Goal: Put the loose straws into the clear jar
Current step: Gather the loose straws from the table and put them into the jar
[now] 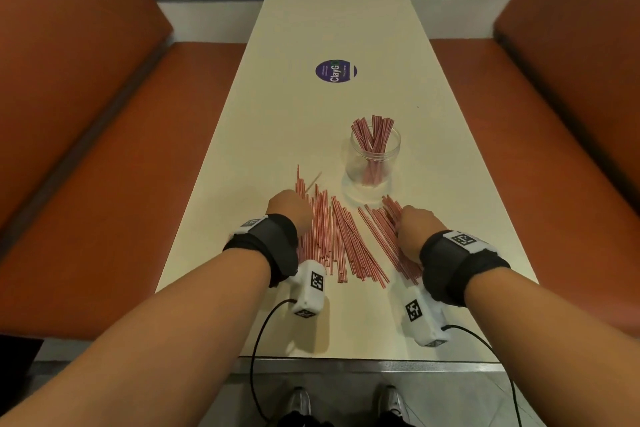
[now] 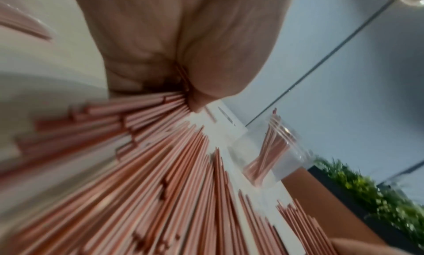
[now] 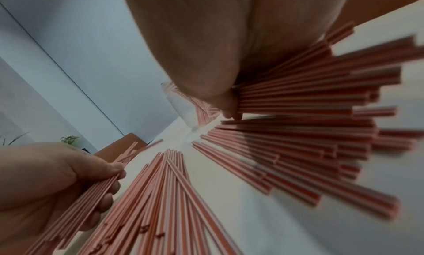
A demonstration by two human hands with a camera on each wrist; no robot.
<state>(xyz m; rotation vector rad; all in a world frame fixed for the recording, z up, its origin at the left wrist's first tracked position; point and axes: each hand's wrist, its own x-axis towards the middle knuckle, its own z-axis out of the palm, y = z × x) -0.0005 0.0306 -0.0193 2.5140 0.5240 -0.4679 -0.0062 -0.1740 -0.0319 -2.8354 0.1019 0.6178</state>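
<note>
Cream table [image 1: 332, 28] fills the middle of the head view, with orange benches [image 1: 86, 114] down the left and right edges. We see loose straws [image 1: 341, 246] fanned across the lower centre, none yet lifted clear. Just above them, right of centre, stands the jar [image 1: 372, 163], already holding a bunch of straws upright and splayed over its rim.

We judge the main risk to be the jar: it looks light and stands just beside the right-hand pile, so a sweeping wrist or a long bundle catching the rim could tip it. Thin straws may also slip from a loose bundle and roll to the table edge, and the ones splayed in the jar could block new ones.

Our left hand [image 1: 292, 213] sits at the left side of the pile; in the right wrist view its fingers [image 3: 110, 170] curl round a small bundle of straws. Our right hand [image 1: 415, 227] lies on the right-hand pile, thumb and fingers closing narrowly on a clump there.
</note>
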